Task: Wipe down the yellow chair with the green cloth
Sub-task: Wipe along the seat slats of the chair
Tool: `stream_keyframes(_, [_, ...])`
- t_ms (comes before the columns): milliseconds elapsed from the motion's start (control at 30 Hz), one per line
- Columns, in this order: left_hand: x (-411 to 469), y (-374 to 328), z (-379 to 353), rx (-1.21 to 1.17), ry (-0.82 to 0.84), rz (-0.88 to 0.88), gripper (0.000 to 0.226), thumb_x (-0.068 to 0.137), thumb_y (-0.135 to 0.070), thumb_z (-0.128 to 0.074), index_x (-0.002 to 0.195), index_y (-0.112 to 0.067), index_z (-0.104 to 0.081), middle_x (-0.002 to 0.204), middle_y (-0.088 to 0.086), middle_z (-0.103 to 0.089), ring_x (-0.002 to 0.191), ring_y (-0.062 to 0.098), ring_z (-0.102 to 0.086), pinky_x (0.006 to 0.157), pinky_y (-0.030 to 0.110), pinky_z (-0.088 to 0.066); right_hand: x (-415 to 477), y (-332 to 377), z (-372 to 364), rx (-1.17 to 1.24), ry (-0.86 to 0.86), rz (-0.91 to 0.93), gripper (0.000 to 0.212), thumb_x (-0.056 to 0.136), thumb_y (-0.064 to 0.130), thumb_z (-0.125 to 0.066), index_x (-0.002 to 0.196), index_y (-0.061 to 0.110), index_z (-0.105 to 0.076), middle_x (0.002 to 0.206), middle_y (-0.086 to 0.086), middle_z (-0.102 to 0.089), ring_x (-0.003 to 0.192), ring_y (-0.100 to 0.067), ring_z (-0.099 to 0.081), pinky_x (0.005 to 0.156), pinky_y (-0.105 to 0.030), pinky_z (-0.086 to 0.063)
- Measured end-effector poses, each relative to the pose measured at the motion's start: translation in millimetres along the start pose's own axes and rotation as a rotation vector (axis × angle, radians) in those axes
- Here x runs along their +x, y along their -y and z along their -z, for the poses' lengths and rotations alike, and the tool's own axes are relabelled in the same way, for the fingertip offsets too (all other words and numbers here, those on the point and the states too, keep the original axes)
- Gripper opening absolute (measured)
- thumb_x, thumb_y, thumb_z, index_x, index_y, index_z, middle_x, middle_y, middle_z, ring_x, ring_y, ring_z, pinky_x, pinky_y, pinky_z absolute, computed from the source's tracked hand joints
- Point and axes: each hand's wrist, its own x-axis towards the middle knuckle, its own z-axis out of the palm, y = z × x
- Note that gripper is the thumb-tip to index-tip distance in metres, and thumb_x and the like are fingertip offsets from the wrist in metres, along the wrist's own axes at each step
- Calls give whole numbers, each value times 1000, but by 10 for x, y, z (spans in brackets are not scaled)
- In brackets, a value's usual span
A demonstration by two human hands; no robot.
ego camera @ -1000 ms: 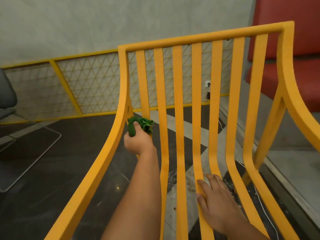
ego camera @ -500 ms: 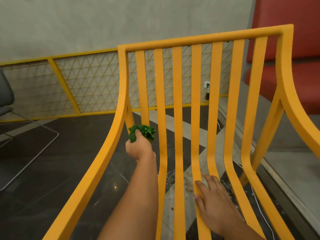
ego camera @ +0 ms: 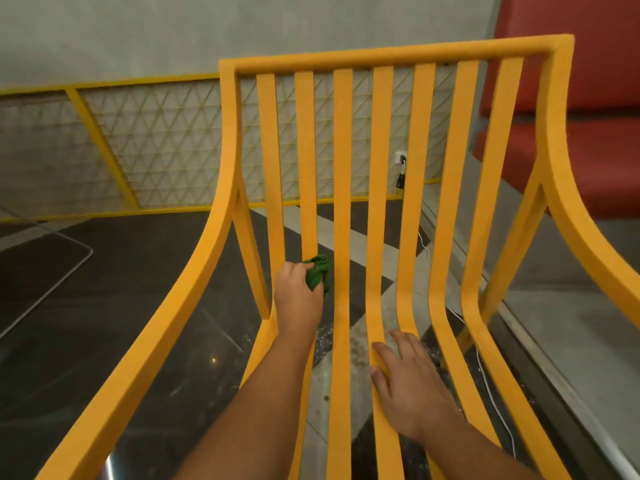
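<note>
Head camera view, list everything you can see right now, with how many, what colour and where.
yellow chair: one, yellow, slatted, fills the centre
green cloth: one, green, bunched against the second slat from the left, low on the backrest
mesh fence: one, yellow frame with pale lattice, behind the chair
red bench: one, red, upper right
wall socket: one, white, with a plug in it, seen between the slats
cable: one, white, on the floor at right
floor: dark tiles with pale stripes
left hand: grips the green cloth
right hand: flat on the seat slats
</note>
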Motion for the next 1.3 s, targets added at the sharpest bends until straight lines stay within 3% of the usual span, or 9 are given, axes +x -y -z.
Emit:
stream_keyframes(200, [-193,119,-77,92,103,126,27,92,-20,-68,116,-10,-62,112,6,-53,104,24,-55,86,33,-46,-10,-1,3,14,-22,-4,55,104,52,-27,156,33,-26,168,3,-9,155,-21,2,125,-40,-10])
stream_keyframes(367, [3,-77,-96,32,76,-87,30,91,-19,-70,118,-11,-61,112,3,-52,106,23,-55,89,33,-49,6,-25,-16,50,-37,-36,61,104,53,-29,159,28,-19,169,2,-5,155,-20,4,126,-39,-9])
stream_keyframes(667, [771,-591,104,-32,-194,-395,31,81,-7,-76,109,-5,-64,106,10,-57,103,28,-56,87,36,-50,3,-25,-40,44,-50,-35,61,104,54,-29,159,30,-18,169,3,-4,156,-20,5,124,-38,-5])
stream_keyframes(1033, [553,-446,2,82,-83,-458,33,75,-1,-79,106,1,-67,99,13,-57,97,31,-54,77,40,-52,-11,-17,-12,17,-24,-16,61,104,56,-24,160,32,-15,169,5,-3,155,-20,7,124,-38,-4])
stream_keyframes(1300, [1217,-1049,264,47,-275,-508,39,80,-2,-73,118,1,-66,105,15,-59,97,32,-57,77,36,-49,-3,-26,-15,28,-21,-26,63,104,57,-24,160,31,-13,169,5,0,155,-19,9,124,-38,-3])
